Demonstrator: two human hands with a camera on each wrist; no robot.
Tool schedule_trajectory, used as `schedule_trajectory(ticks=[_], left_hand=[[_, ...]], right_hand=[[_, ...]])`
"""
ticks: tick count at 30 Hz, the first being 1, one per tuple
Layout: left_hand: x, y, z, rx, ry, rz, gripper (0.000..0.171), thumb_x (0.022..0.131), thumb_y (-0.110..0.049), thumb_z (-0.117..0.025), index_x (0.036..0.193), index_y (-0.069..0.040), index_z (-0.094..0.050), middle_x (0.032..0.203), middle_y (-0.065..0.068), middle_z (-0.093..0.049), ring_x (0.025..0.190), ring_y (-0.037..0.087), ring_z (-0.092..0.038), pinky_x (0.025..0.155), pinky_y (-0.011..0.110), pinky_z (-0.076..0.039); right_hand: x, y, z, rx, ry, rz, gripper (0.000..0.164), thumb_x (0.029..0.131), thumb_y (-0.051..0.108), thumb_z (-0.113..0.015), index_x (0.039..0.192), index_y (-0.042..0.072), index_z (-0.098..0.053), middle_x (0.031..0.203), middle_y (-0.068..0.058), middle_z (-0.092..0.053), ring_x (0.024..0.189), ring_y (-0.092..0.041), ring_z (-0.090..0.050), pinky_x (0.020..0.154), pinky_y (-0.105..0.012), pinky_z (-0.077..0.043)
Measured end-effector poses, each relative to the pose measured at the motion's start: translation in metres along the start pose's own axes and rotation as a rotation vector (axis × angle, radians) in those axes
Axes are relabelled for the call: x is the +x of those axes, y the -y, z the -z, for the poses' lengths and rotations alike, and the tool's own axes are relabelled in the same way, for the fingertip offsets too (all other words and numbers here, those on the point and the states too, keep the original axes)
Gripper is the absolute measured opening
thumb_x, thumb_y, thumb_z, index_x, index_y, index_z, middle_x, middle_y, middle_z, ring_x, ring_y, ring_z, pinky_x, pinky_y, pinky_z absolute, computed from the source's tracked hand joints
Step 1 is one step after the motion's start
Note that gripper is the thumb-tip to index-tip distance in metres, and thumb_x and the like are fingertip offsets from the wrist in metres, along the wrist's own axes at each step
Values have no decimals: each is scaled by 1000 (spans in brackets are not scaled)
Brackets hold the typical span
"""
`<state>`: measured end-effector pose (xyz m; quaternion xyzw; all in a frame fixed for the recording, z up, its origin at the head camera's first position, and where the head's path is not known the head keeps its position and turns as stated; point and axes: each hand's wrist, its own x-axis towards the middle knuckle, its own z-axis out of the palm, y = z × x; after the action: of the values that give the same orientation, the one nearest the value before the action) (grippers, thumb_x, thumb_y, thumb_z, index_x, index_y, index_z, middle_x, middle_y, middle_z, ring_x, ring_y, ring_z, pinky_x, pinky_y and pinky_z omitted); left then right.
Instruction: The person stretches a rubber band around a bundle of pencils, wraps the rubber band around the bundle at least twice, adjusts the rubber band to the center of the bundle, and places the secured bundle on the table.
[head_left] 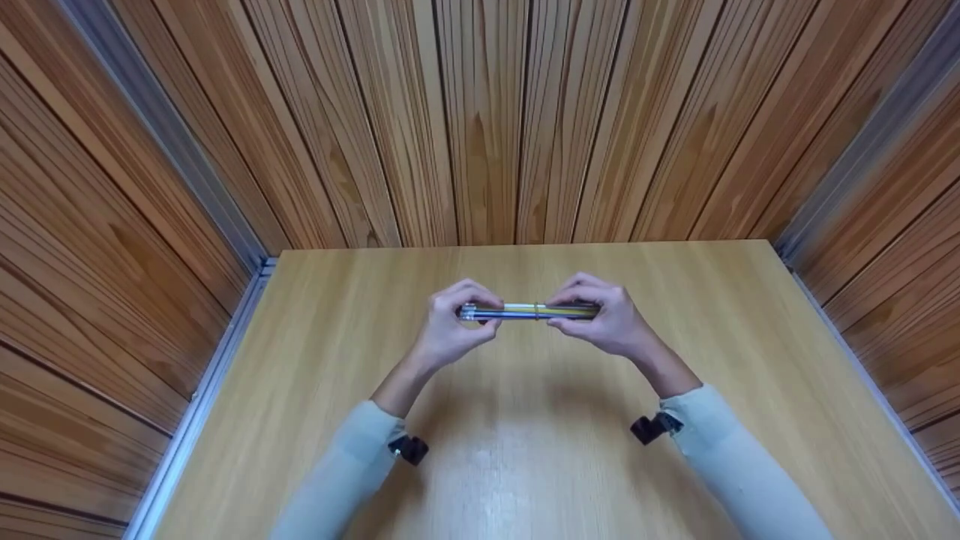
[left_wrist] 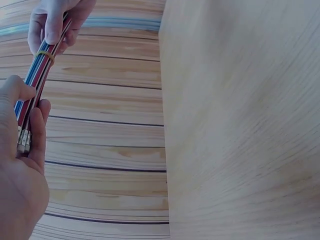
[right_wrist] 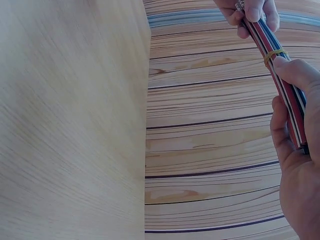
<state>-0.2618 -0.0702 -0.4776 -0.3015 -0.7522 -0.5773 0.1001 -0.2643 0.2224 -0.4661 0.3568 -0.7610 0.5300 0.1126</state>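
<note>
A bundle of pencils (head_left: 517, 310) is held level above the table, with a yellow rubber band (head_left: 536, 310) around its middle. Blue, red, black and white stripes show on the pencils (left_wrist: 37, 75) in the left wrist view. My left hand (head_left: 457, 322) pinches the end with metal ferrules between thumb and fingers. At the opposite end, my right hand (head_left: 600, 315) grips the bundle the same way, its thumb (right_wrist: 295, 70) close to the rubber band. The far tips of the pencils are partly hidden by the right hand.
Below the hands lies a light wooden table (head_left: 517, 465). Wood-plank walls (head_left: 484, 127) rise behind it and on both sides, with metal rails (head_left: 202, 390) along the side edges. Each sleeve carries a small black wrist device (head_left: 411, 450).
</note>
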Motion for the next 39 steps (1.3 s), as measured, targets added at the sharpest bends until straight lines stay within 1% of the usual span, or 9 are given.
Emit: schedule_trajectory(ticks=[5,8,10,14,21,26,34,36,39], left_hand=[[8,5,-1,11,-22,16,15,94,1,-84,110,-2,-83,111,18,-79,102,25,-76,89,20,-61],[8,10,0,30,1,59,16,96,-1,-84,112,-3,-82,114,16,-78,103,23,-76,91,20,-62],[8,14,0,61,24,93,17,98,-2,-84,114,-4,-82,116,15,-78,105,22,-76,92,21,-61],[6,27,-2,116,77,181,19,99,-3,-84,118,-7,-83,119,13,-79,107,22,-75,92,23,-60],[-1,52,-5,140,149,390,24,100,-2,-81,121,-12,-85,122,10,-81,107,20,-71,90,29,-57],[-8,70,-9,151,191,494,27,101,1,-79,123,-13,-86,124,10,-82,109,22,-71,97,37,-58],[-15,89,-19,206,246,556,28,102,3,-77,124,-12,-85,130,10,-81,123,27,-71,116,51,-56],[-18,92,-21,235,262,563,28,101,4,-77,123,-12,-85,130,10,-81,124,27,-72,118,52,-55],[-20,97,-25,280,282,547,27,100,5,-77,121,-10,-85,128,10,-82,125,29,-73,119,52,-55]], right_hand=[[8,-5,2,-21,-2,-28,24,87,-11,-89,109,-2,-85,106,-22,-75,97,-4,-71,84,-15,-62],[9,-13,3,-38,19,-59,24,88,-8,-89,111,-1,-85,108,-21,-75,98,-5,-71,86,-15,-61],[8,-20,3,-43,37,-102,24,90,-6,-90,112,0,-85,110,-20,-75,99,-5,-71,87,-15,-61],[4,-36,1,-46,72,-222,25,92,-1,-90,116,4,-86,114,-17,-76,101,-6,-71,89,-16,-60],[-8,-63,-12,-87,129,-396,24,96,5,-88,120,9,-87,120,-15,-78,106,-17,-69,90,-19,-57],[-20,-79,-22,-116,176,-492,26,99,5,-85,124,12,-86,123,-12,-78,111,-20,-67,93,-23,-55],[-34,-100,-33,-142,210,-551,26,100,7,-84,125,15,-86,121,-9,-79,113,-21,-67,100,-32,-50],[-37,-103,-37,-136,221,-566,25,100,8,-84,124,15,-86,122,-9,-79,115,-21,-67,102,-33,-51],[-41,-106,-42,-139,227,-591,24,100,9,-85,123,16,-87,124,-8,-79,118,-23,-69,106,-36,-51]])
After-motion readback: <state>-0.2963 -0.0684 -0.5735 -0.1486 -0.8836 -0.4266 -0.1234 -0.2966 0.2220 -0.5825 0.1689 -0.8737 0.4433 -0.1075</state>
